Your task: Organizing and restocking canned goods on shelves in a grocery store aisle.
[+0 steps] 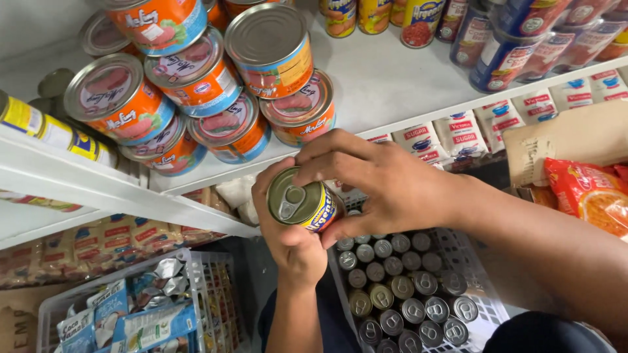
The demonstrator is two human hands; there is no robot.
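We hold a small yellow-labelled can in front of us, our left hand cupping it from below, our right hand clamped over its side, fingers closed tight. Just below sits a white crate full of pull-tab cans. Beyond, stacked orange meat tins fill the white shelf.

We hold a small metal can with a dull brushed lid and glossy paper label. On the smooth white painted shelf, the stacked round tins have shiny metal lids. The crate is white plastic mesh, and the snack bag at the right edge is glossy film.
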